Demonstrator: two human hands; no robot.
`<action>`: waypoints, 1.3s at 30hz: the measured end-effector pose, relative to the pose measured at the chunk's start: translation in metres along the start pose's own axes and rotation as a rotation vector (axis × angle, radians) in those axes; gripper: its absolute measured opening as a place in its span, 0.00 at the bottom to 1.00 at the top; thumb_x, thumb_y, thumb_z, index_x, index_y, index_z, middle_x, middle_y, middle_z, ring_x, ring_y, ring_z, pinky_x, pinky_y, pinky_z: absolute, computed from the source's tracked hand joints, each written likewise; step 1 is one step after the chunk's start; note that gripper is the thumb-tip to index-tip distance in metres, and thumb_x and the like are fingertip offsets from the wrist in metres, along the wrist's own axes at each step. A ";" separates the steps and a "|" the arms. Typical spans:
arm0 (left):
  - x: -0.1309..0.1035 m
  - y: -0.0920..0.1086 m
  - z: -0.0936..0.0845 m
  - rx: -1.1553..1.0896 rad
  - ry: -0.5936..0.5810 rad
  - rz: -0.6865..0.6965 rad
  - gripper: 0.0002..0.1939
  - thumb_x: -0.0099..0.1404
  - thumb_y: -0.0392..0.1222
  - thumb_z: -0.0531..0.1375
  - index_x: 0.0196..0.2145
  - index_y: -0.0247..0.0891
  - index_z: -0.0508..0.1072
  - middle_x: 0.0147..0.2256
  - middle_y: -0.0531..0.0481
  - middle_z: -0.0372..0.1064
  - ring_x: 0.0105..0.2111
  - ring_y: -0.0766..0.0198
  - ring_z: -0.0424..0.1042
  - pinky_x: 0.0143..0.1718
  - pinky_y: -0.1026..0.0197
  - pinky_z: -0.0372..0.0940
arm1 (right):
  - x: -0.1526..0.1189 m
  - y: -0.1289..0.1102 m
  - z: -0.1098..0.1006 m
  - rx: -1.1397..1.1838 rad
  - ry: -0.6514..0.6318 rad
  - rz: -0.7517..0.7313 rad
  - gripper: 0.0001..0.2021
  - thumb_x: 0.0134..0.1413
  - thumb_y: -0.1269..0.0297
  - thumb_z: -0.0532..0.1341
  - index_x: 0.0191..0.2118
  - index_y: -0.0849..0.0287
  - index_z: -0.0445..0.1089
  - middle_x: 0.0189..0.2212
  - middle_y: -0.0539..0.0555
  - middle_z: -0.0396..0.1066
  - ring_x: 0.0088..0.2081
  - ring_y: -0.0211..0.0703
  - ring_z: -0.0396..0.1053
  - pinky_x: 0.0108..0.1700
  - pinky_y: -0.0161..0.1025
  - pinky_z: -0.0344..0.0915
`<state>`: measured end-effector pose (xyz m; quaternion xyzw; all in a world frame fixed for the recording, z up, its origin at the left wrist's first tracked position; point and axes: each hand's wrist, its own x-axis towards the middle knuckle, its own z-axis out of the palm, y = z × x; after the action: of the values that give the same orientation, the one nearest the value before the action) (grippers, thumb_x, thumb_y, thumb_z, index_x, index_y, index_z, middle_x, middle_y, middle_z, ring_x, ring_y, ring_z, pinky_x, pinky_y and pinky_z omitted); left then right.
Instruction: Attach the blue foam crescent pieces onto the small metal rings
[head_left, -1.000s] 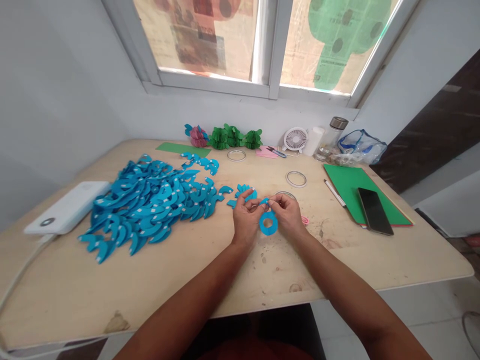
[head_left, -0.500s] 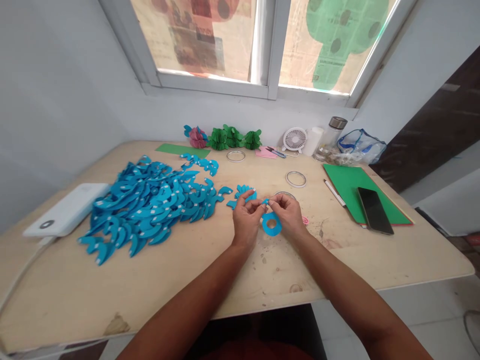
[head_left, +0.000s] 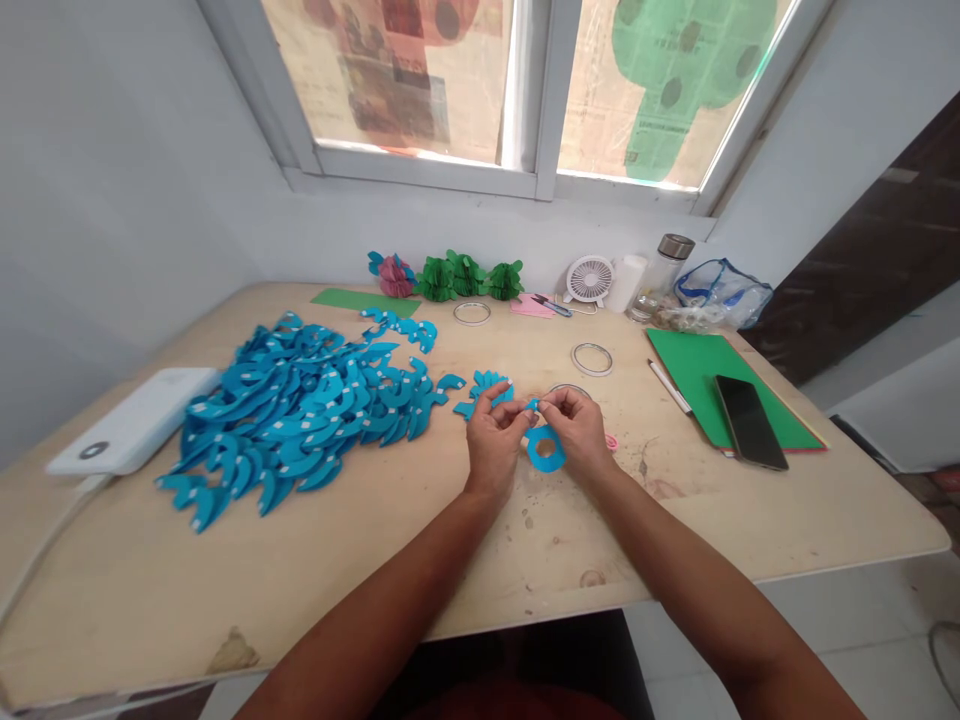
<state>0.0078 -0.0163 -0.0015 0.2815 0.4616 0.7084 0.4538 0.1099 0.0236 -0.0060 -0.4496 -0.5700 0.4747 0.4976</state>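
Observation:
Between my two hands hangs a blue paper ring (head_left: 545, 467), its round hole facing me. My left hand (head_left: 491, 440) pinches the top of it between thumb and fingertips. From the other side, the fingertips of my right hand (head_left: 581, 432) pinch the same top end, nearly touching the left ones. Just behind my left hand lies a small cluster of blue paper pieces (head_left: 480, 383). To the left spreads a big pile of curved blue paper pieces (head_left: 300, 400), many with small white squares on them.
Rolls of tape (head_left: 592, 358) lie beyond my hands. At right a phone (head_left: 750, 420) rests on green sheets (head_left: 705, 370) beside a pen (head_left: 669, 386). A white power bank (head_left: 135, 420) sits far left. Green paper ornaments (head_left: 465, 273), a small fan (head_left: 590, 280) and a bottle (head_left: 666, 270) line the back.
The blue paper ring has shifted very slightly to the right. Both hands keep their pinch in almost the same place.

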 end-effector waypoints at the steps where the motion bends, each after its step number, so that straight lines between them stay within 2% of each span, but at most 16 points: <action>1: 0.000 0.000 0.000 0.004 0.001 0.001 0.29 0.45 0.35 0.65 0.47 0.35 0.65 0.28 0.51 0.72 0.25 0.67 0.72 0.32 0.62 0.68 | 0.000 0.000 0.000 -0.002 0.001 -0.002 0.08 0.42 0.59 0.63 0.25 0.58 0.66 0.22 0.49 0.68 0.25 0.37 0.65 0.28 0.36 0.63; 8: 0.000 -0.002 0.000 0.028 -0.009 0.020 0.30 0.44 0.37 0.66 0.48 0.36 0.65 0.27 0.53 0.71 0.25 0.67 0.71 0.33 0.62 0.67 | -0.001 -0.003 0.001 -0.039 0.010 -0.042 0.07 0.43 0.61 0.61 0.24 0.58 0.66 0.20 0.48 0.68 0.24 0.38 0.65 0.28 0.36 0.63; 15: 0.000 -0.002 -0.001 0.081 -0.013 0.138 0.27 0.48 0.35 0.64 0.47 0.37 0.65 0.30 0.51 0.71 0.30 0.66 0.72 0.35 0.63 0.66 | -0.005 -0.007 0.001 -0.169 0.005 -0.114 0.05 0.44 0.64 0.60 0.24 0.58 0.67 0.22 0.49 0.69 0.26 0.38 0.64 0.29 0.35 0.61; 20: -0.001 0.003 0.000 0.167 -0.018 0.200 0.24 0.49 0.33 0.62 0.45 0.37 0.65 0.28 0.52 0.70 0.28 0.67 0.71 0.33 0.64 0.66 | -0.006 -0.008 0.001 -0.197 -0.003 -0.134 0.04 0.44 0.65 0.59 0.25 0.59 0.67 0.22 0.49 0.69 0.26 0.38 0.64 0.29 0.35 0.60; 29: -0.001 0.007 0.001 0.211 -0.016 0.197 0.24 0.49 0.31 0.62 0.45 0.37 0.63 0.26 0.53 0.69 0.27 0.67 0.71 0.32 0.64 0.65 | -0.006 -0.006 0.001 -0.260 0.008 -0.174 0.04 0.44 0.66 0.59 0.24 0.58 0.67 0.23 0.49 0.69 0.28 0.39 0.64 0.33 0.36 0.61; 39: 0.006 0.001 -0.001 0.086 0.019 0.095 0.25 0.46 0.29 0.61 0.44 0.37 0.62 0.25 0.56 0.69 0.25 0.69 0.70 0.29 0.67 0.64 | -0.008 -0.003 0.003 -0.185 -0.023 -0.136 0.07 0.48 0.63 0.57 0.28 0.58 0.70 0.26 0.50 0.71 0.30 0.39 0.65 0.34 0.36 0.61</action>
<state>0.0038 -0.0118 -0.0008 0.3157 0.4820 0.7111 0.4029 0.1081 0.0150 -0.0042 -0.4483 -0.6461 0.3904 0.4787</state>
